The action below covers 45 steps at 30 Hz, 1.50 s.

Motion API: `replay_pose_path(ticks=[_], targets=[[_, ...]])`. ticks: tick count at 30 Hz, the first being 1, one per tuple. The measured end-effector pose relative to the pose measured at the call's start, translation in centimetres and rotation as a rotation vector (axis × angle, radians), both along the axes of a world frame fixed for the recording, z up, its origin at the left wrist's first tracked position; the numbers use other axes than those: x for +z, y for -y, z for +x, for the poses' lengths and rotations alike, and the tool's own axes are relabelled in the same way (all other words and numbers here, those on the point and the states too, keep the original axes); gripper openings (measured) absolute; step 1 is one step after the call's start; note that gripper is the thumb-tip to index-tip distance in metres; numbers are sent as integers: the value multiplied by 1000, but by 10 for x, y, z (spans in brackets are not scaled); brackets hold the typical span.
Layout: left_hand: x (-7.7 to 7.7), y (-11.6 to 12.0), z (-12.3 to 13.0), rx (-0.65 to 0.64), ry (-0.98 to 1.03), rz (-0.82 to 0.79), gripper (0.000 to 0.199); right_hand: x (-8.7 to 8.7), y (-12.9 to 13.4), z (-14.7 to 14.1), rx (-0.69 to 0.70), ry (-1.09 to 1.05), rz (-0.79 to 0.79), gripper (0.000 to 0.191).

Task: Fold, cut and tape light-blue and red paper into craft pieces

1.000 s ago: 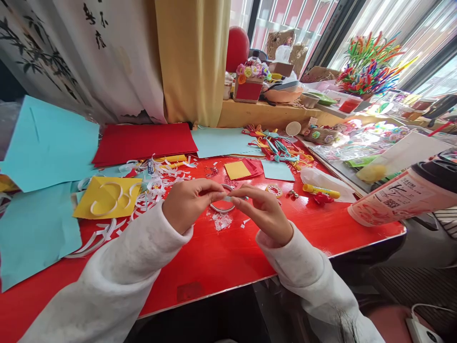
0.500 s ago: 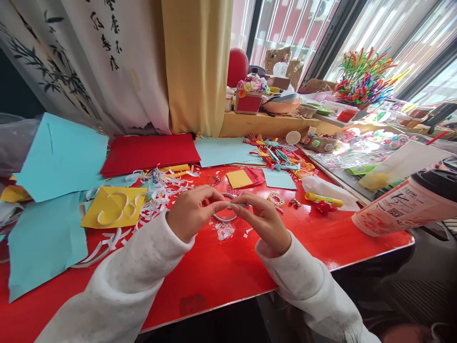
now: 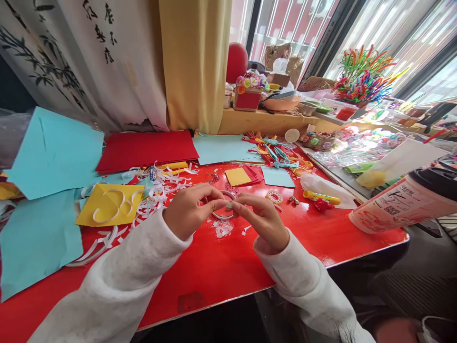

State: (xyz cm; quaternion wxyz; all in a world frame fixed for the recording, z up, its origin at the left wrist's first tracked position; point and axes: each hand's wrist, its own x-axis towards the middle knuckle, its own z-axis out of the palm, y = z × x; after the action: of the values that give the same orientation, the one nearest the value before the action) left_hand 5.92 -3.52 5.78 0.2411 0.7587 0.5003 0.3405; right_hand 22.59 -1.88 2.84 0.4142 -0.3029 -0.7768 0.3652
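My left hand [image 3: 193, 208] and my right hand [image 3: 263, 217] meet fingertip to fingertip above the red table [image 3: 214, 267]. Between their pinched fingers is a small pale piece [image 3: 229, 205], bluish-white and mostly covered by the thumbs, perhaps paper. Just behind the fingertips lies a pale ring [image 3: 223, 218], partly hidden by both hands; I cannot tell whether it touches them. Below the ring sits a little heap of white paper scraps [image 3: 223, 228].
Light blue paper sheets [image 3: 43, 233], a yellow square with curled strips [image 3: 109, 205] and white shreds [image 3: 160, 190] lie left. Red sheets [image 3: 150, 150] are behind. To the right are a yellow glue stick [image 3: 321, 197], small bells [image 3: 293, 200] and a tilted drink cup [image 3: 396, 202].
The pale piece between my fingertips shows a little more, with the right fingers slightly turned. My view has shifted slightly; the things on the table have not moved.
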Motion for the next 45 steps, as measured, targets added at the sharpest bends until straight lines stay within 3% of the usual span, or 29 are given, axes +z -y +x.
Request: replay_pose_path(ticks=[4,9,13,28,45], targets=[[-3,0,2,34,-88,129,20,0,1,-3,48,20,22,16],[-12,0,1,220,-265,633,17,-4,0,-7,-5,-38,-37,17],[-13,2,0,169,-440,840,13,-4,-1,-8,-21,-44,5,14],[-17,1,0,105,-458,865,15,-6,-1,-7,-85,58,197,12],[-18,3,1,94,-398,753,16,-6,-2,-7,-81,93,233,12]])
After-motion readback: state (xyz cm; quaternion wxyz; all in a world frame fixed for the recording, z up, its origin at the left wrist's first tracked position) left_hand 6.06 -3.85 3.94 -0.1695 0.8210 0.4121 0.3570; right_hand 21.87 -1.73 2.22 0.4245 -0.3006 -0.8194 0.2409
